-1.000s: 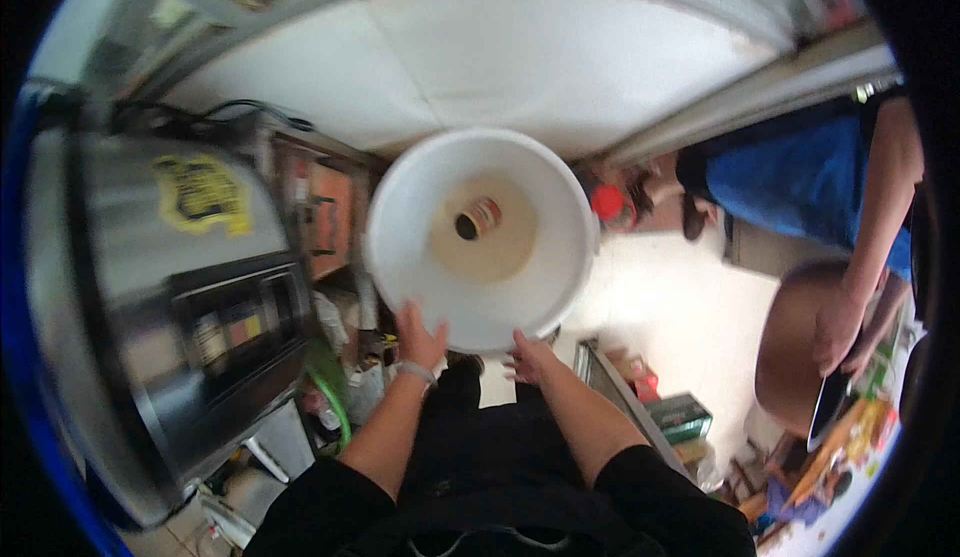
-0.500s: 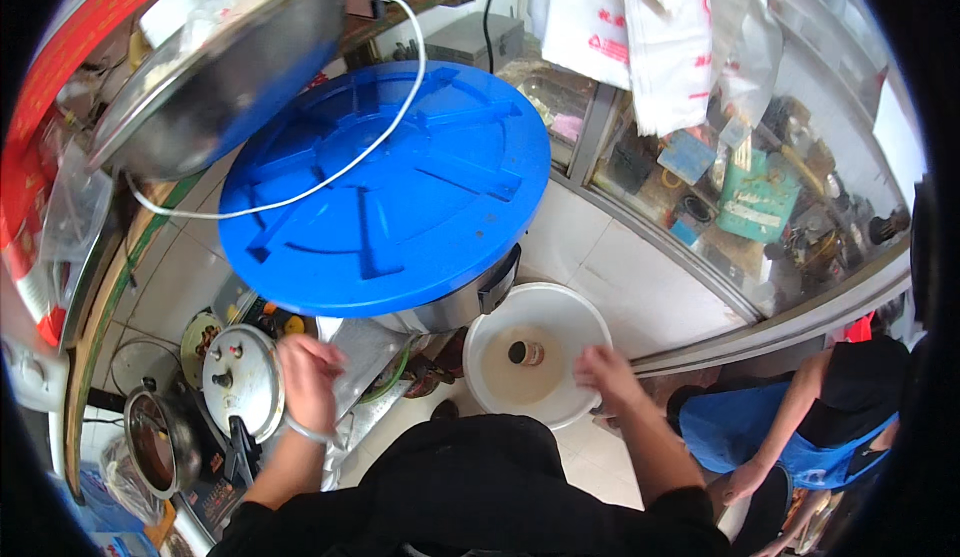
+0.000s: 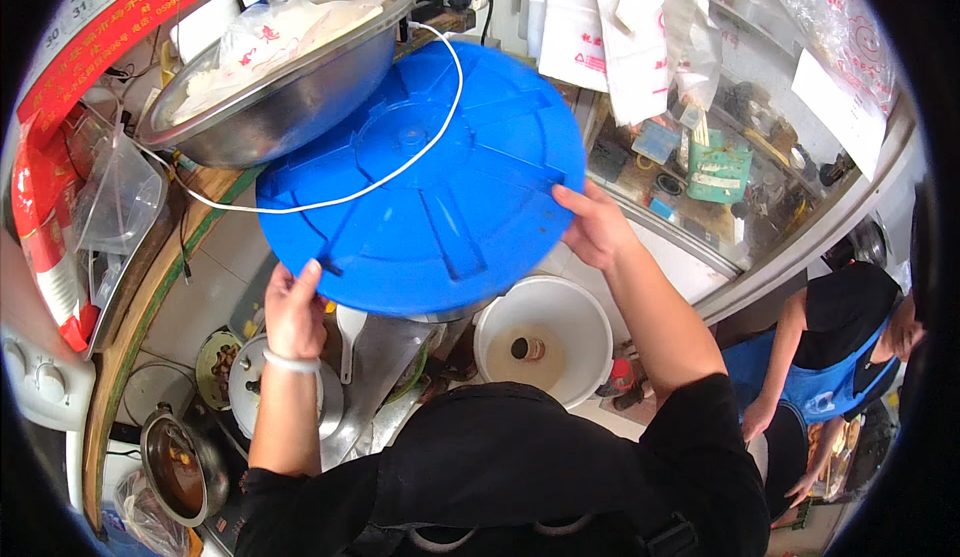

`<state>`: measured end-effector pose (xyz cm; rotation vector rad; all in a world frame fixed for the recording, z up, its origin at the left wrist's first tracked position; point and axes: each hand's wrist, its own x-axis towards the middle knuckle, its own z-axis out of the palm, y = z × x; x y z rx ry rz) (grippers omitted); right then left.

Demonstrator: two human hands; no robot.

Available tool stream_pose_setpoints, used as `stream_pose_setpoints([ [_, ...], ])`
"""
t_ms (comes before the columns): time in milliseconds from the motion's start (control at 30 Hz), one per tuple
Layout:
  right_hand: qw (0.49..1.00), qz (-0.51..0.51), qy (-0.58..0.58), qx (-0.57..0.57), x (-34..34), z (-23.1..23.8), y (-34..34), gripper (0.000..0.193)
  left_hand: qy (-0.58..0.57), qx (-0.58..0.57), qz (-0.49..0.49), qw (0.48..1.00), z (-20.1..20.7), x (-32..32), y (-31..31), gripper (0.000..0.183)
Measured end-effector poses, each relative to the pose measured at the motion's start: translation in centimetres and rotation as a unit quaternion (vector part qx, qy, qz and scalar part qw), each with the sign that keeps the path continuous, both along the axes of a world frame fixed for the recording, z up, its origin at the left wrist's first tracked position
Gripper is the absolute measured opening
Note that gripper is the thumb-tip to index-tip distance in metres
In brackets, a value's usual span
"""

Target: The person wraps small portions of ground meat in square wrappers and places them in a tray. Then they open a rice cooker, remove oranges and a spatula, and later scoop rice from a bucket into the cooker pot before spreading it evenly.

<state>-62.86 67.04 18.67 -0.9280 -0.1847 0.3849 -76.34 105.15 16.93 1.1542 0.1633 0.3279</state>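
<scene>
Both my hands grip a large round blue plastic lid by its rim. My left hand is at the near left edge, its thumb on top and its fingers mostly hidden. My right hand pinches the right edge, thumb above and other fingers beneath. Across the lid runs a white cable. A steel basin holding a plastic bag of pale contents overlaps the lid's far left part. Below the lid's near edge stands a white bucket with cloudy liquid and a small dark-topped jar in it.
Left of my left arm are a pressure cooker, partly hidden, and a pot of brown liquid. A curved wooden counter edge borders that side. At the right, a co-worker in a blue apron stands near a glass-fronted case.
Both my hands have moved forward from the lid's near side and taken hold of its rim. In the picture, lid and basin sit farther right as the view shifted.
</scene>
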Motion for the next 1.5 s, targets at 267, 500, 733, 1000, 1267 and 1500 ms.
stream_pose_setpoints([
  [267,0.995,-0.095,0.02,-0.001,-8.2,-7.0,-11.9,0.066,-0.065,0.027,-0.128,0.989,-1.3,-4.5,-9.1,0.054],
  [500,0.972,-0.22,0.077,-0.022,-19.0,-17.6,-24.5,0.071,-0.019,-0.048,-0.422,0.905,-6.4,-5.2,-16.6,0.058],
  [733,0.934,-0.204,0.291,-0.03,-33.5,-29.3,-29.6,0.086,0.174,0.158,-0.49,0.839,-15.7,-4.4,-22.5,0.07],
  [1000,0.881,-0.123,0.435,-0.139,-28.5,-41.9,-28.3,0.077,0.493,0.164,-0.399,0.756,-37.9,-2.3,-20.1,0.063],
  [1267,0.691,-0.061,0.457,-0.556,-16.4,-52.6,-20.5,0.06,0.473,0.397,-0.323,0.717,-51.0,-2.3,-14.0,0.074],
  [1500,0.635,-0.083,0.469,-0.608,-16.9,-57.2,-18.8,0.095,0.431,0.428,-0.352,0.712,-37.3,-11.4,-11.2,0.072],
])
